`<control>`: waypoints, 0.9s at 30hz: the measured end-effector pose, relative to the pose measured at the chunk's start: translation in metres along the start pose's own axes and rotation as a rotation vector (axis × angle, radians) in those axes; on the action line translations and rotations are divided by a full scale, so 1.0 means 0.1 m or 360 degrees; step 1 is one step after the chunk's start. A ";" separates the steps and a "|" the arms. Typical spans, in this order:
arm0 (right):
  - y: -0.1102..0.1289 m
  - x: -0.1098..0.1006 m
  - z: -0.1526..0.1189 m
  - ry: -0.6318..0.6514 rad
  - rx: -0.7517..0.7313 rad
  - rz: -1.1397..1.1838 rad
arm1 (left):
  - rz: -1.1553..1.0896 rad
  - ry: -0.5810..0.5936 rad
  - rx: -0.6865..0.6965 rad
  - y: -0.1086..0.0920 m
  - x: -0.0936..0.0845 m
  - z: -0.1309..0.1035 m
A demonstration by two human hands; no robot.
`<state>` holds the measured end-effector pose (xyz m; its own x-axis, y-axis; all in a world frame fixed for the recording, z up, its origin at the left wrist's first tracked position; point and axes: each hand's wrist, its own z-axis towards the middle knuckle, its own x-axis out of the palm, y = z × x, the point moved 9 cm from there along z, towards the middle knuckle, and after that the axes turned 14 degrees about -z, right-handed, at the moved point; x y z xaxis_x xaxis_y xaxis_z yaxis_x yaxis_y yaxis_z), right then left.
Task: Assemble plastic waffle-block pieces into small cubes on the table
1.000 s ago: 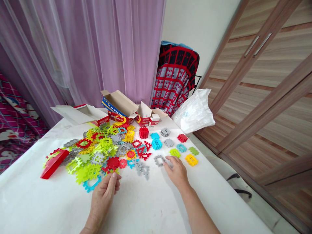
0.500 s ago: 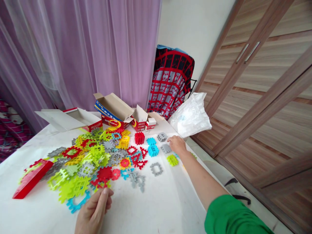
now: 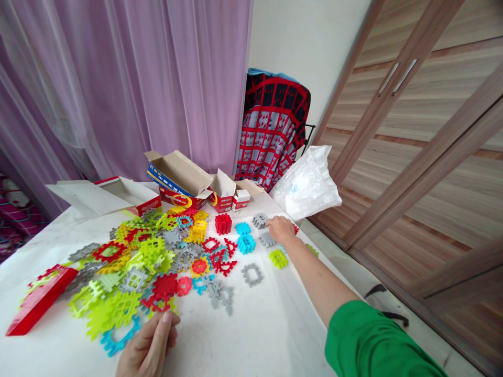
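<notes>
— Two bare hands work a white table (image 3: 267, 324) strewn with plastic interlocking tiles, seen from a head-worn camera. Where is the right one?

— Stretched far out on a green sleeve (image 3: 377, 345), the right hand (image 3: 281, 229) rests palm-down at the table's far right side, fingers curled over a red tile (image 3: 295, 229) that barely shows beneath them. Whether it grips that piece cannot be told. A grey tile (image 3: 260, 220) lies just beside its fingertips, another grey tile (image 3: 268, 240) just below it.

— And the left?

— Low in the picture, the left hand (image 3: 147, 348) sits at the near edge of the main heap (image 3: 133, 272), fingers bent and loosely gathered with the thumb pointing up; nothing shows inside it. A blue frame tile (image 3: 116, 339) lies just to its left.

— Surroundings?

— Opened cardboard boxes (image 3: 178, 178) stand behind the heap, a white plastic bag (image 3: 308, 183) beyond the right hand, and a red lid (image 3: 37, 301) at the left edge. Purple curtains (image 3: 137, 78) hang behind.
</notes>
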<state>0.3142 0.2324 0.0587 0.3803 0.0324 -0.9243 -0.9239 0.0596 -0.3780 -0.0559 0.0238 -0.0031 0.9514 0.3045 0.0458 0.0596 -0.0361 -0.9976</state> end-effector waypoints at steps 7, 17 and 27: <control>0.04 0.00 0.02 0.0046 -0.0006 -0.0002 | 0.0005 -0.0002 -0.0012 0.01 -0.01 -0.01; 0.05 -0.03 0.01 0.0046 -0.0012 -0.0015 | 0.0006 0.0004 0.0008 -0.02 0.01 -0.02; -0.04 0.07 0.00 0.0058 0.0016 0.0010 | 0.0004 -0.0019 0.0044 -0.07 0.02 -0.02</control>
<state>0.3202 0.2327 0.0536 0.3723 -0.0034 -0.9281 -0.9258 0.0696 -0.3716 -0.0537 0.0231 0.0040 0.9478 0.3160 0.0427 0.0486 -0.0108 -0.9988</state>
